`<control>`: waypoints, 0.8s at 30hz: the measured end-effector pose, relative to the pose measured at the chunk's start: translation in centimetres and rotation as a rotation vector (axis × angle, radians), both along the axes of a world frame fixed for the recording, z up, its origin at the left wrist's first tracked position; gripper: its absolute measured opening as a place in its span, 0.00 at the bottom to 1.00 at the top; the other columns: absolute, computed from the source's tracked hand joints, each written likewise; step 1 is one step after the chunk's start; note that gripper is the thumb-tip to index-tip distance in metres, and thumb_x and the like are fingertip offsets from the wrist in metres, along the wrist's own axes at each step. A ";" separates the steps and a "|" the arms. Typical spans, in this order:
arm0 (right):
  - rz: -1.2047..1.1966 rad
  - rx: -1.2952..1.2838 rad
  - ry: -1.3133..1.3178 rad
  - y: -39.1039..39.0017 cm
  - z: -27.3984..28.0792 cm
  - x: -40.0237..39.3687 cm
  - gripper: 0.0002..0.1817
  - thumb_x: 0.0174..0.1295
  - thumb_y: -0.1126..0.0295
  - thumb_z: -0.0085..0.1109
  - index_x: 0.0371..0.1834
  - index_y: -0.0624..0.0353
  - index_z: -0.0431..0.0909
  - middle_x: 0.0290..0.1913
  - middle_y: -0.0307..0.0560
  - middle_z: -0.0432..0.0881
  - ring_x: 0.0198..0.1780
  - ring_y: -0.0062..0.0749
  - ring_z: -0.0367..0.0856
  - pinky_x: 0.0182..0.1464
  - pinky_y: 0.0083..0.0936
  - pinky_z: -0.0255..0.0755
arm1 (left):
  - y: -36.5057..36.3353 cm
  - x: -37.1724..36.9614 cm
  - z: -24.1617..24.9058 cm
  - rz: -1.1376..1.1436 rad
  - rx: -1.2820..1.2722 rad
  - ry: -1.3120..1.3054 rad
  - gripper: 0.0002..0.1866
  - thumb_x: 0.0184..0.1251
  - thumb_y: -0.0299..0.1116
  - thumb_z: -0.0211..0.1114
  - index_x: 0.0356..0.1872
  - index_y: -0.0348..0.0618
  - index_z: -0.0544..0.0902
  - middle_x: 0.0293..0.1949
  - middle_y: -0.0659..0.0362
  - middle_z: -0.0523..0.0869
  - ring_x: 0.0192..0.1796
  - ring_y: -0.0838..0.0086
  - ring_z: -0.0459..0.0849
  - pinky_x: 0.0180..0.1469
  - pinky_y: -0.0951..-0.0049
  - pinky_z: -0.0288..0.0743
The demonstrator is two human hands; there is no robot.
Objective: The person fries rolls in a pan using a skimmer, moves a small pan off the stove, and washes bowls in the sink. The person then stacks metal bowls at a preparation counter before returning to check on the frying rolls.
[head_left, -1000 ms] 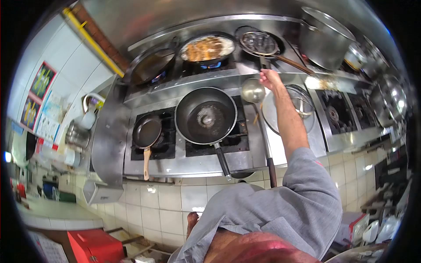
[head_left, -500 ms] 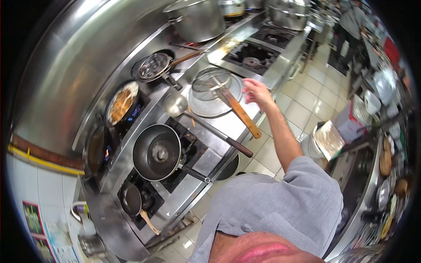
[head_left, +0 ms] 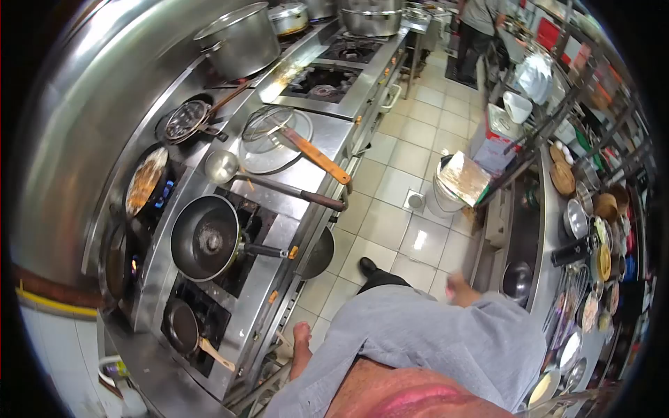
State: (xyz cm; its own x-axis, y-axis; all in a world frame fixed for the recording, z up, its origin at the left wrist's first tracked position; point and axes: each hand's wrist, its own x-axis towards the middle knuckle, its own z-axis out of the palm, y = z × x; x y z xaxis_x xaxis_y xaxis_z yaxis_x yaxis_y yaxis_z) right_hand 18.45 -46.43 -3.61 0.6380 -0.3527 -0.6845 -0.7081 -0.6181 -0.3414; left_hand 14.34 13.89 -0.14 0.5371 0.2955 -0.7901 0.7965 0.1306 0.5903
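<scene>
My left hand (head_left: 302, 334) hangs low by the front edge of the stove, its fingers foreshortened and mostly hidden. On my right side, my right hand (head_left: 458, 288) is smeared by motion over the tiled floor. A deep black wok-style pan (head_left: 188, 240) sits on a burner with its handle toward me. Beyond it a long-handled ladle (head_left: 221, 167) lies across the steel top. A wire strainer (head_left: 270, 123) with a wooden handle rests over a round, flat lid (head_left: 279, 150). A small frying pan (head_left: 182, 327) with a pale handle stands on the nearest burner.
Food browns in a pan (head_left: 148, 182) over a blue flame at the back. A large pot (head_left: 240, 45) stands farther along. Right of the aisle are a white bucket (head_left: 442, 195) and a counter (head_left: 540, 272) with utensils and bowls. Another person (head_left: 477, 31) stands far off.
My right hand has left the strainer handle area and dropped back to my right side. My left hand has come into view. The view has swung toward the right, showing more floor and counter.
</scene>
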 end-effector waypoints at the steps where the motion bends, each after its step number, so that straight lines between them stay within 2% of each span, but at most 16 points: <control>1: 0.460 -0.146 0.075 -0.9 -0.8 -3.8 0.09 0.44 0.64 0.48 0.21 0.57 0.75 0.22 0.50 0.74 0.23 0.40 0.74 0.23 0.33 0.66 | -1.2 -0.4 0.4 -0.079 0.018 -0.038 0.05 0.45 0.27 0.50 0.16 0.50 0.70 0.12 0.67 0.65 0.14 0.80 0.63 0.15 0.76 0.60; 2: 0.729 -0.207 0.092 -1.5 -1.0 -6.5 0.11 0.45 0.62 0.50 0.24 0.56 0.77 0.25 0.49 0.76 0.26 0.41 0.75 0.27 0.33 0.68 | -2.4 -0.7 0.7 -0.157 0.042 -0.074 0.04 0.45 0.27 0.50 0.16 0.49 0.70 0.12 0.66 0.66 0.14 0.79 0.63 0.15 0.76 0.61; 3: 0.833 -0.212 0.087 -2.0 -0.9 -8.3 0.13 0.45 0.59 0.51 0.27 0.55 0.79 0.29 0.49 0.78 0.29 0.43 0.77 0.31 0.33 0.70 | -3.6 -0.9 1.1 -0.237 0.068 -0.107 0.04 0.44 0.27 0.50 0.16 0.48 0.71 0.12 0.65 0.67 0.14 0.79 0.64 0.14 0.77 0.62; 5: 0.331 -0.041 0.144 -0.3 1.7 -7.0 0.09 0.47 0.65 0.49 0.26 0.57 0.74 0.24 0.49 0.74 0.24 0.39 0.73 0.24 0.33 0.67 | -5.2 -1.5 1.8 -0.414 0.120 -0.166 0.04 0.44 0.26 0.50 0.16 0.45 0.73 0.13 0.63 0.68 0.14 0.77 0.65 0.14 0.77 0.63; 7: -0.756 0.270 0.258 1.9 4.9 -6.0 0.02 0.51 0.76 0.44 0.24 0.61 0.64 0.16 0.48 0.65 0.13 0.32 0.65 0.12 0.32 0.61 | -5.9 -2.0 1.6 -0.390 0.119 -0.137 0.05 0.43 0.26 0.50 0.15 0.43 0.73 0.14 0.61 0.70 0.15 0.75 0.68 0.13 0.77 0.64; 8: -0.782 0.422 0.201 0.2 2.5 -5.1 0.01 0.51 0.77 0.42 0.24 0.62 0.64 0.15 0.47 0.64 0.11 0.33 0.65 0.09 0.34 0.61 | -6.3 -1.5 1.1 -0.389 0.114 -0.120 0.05 0.43 0.26 0.49 0.15 0.42 0.74 0.14 0.58 0.71 0.16 0.74 0.71 0.12 0.77 0.65; 9: -0.743 0.422 0.132 0.0 2.9 -3.7 0.01 0.50 0.78 0.42 0.24 0.62 0.64 0.14 0.47 0.64 0.10 0.33 0.65 0.07 0.33 0.60 | -6.2 -0.8 0.3 -0.406 0.110 -0.125 0.05 0.43 0.26 0.49 0.15 0.42 0.74 0.14 0.58 0.71 0.16 0.74 0.71 0.12 0.77 0.65; 10: -0.708 0.421 0.058 0.3 4.4 -1.2 0.01 0.50 0.78 0.42 0.24 0.63 0.64 0.14 0.47 0.64 0.09 0.34 0.64 0.06 0.33 0.59 | -5.7 0.0 -0.7 -0.735 0.256 -0.160 0.06 0.43 0.26 0.49 0.15 0.40 0.75 0.15 0.56 0.72 0.18 0.72 0.73 0.12 0.75 0.66; 12: -0.552 0.463 -0.105 -1.0 4.5 2.3 0.05 0.50 0.76 0.44 0.30 0.63 0.67 0.16 0.45 0.67 0.14 0.31 0.69 0.14 0.29 0.69 | -5.7 2.0 -2.4 -1.083 0.407 -0.211 0.07 0.42 0.25 0.49 0.16 0.38 0.76 0.15 0.54 0.74 0.19 0.71 0.75 0.12 0.73 0.66; 14: -0.490 0.453 -0.232 -1.2 8.1 5.6 0.10 0.50 0.75 0.45 0.37 0.63 0.66 0.16 0.44 0.68 0.13 0.28 0.69 0.13 0.27 0.68 | -7.0 4.5 -3.8 -0.787 0.449 0.037 0.08 0.42 0.26 0.49 0.19 0.34 0.77 0.18 0.51 0.76 0.23 0.71 0.78 0.18 0.67 0.68; 15: -0.502 0.452 -0.245 -2.0 9.0 7.1 0.10 0.50 0.75 0.45 0.37 0.63 0.66 0.16 0.44 0.68 0.13 0.28 0.69 0.13 0.27 0.68 | -8.5 6.3 -4.1 -0.799 0.452 0.024 0.08 0.42 0.26 0.49 0.19 0.34 0.77 0.18 0.51 0.76 0.23 0.71 0.78 0.18 0.67 0.68; 17: -0.436 0.460 -0.286 -3.8 9.8 8.8 0.14 0.50 0.75 0.45 0.42 0.63 0.65 0.17 0.43 0.69 0.13 0.25 0.69 0.13 0.24 0.68 | -10.9 9.4 -4.0 -0.617 0.574 -0.014 0.09 0.42 0.26 0.49 0.21 0.34 0.78 0.21 0.50 0.78 0.25 0.69 0.78 0.25 0.64 0.69; 18: -0.433 0.445 -0.292 -5.0 9.8 9.3 0.14 0.50 0.75 0.45 0.42 0.63 0.65 0.18 0.42 0.69 0.12 0.25 0.70 0.12 0.23 0.67 | -12.6 11.3 -3.0 -0.632 0.509 0.012 0.09 0.42 0.27 0.51 0.23 0.36 0.78 0.23 0.52 0.79 0.26 0.68 0.78 0.30 0.66 0.69; 19: -0.446 0.450 -0.296 -6.2 9.8 9.4 0.14 0.50 0.75 0.45 0.42 0.63 0.65 0.18 0.42 0.69 0.12 0.25 0.70 0.12 0.23 0.67 | -14.7 12.8 -2.1 -0.645 0.517 0.009 0.09 0.42 0.27 0.51 0.23 0.36 0.78 0.23 0.52 0.79 0.26 0.68 0.78 0.30 0.66 0.69; 21: -0.494 0.401 -0.248 -8.9 9.5 8.9 0.15 0.50 0.75 0.46 0.43 0.62 0.64 0.18 0.42 0.70 0.12 0.26 0.70 0.12 0.24 0.67 | -19.1 14.8 -1.6 -0.394 0.360 -0.137 0.09 0.41 0.26 0.53 0.26 0.37 0.78 0.22 0.54 0.79 0.26 0.69 0.77 0.29 0.68 0.69; 24: -0.526 0.315 -0.203 -12.9 8.8 7.3 0.10 0.49 0.76 0.45 0.36 0.63 0.68 0.16 0.45 0.71 0.12 0.30 0.71 0.11 0.28 0.67 | -23.8 17.8 -2.5 -0.423 0.352 -0.204 0.09 0.42 0.28 0.55 0.28 0.36 0.77 0.22 0.56 0.79 0.26 0.71 0.76 0.28 0.70 0.68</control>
State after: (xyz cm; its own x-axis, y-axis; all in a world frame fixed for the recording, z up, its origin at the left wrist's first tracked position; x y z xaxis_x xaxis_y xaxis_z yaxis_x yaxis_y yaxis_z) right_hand 25.79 -59.38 5.18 0.5622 -0.4557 -0.6902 -0.7915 -0.0544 -0.6088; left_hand 32.10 -9.95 -2.65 0.7965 0.2478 -0.5516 0.6023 -0.4058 0.6875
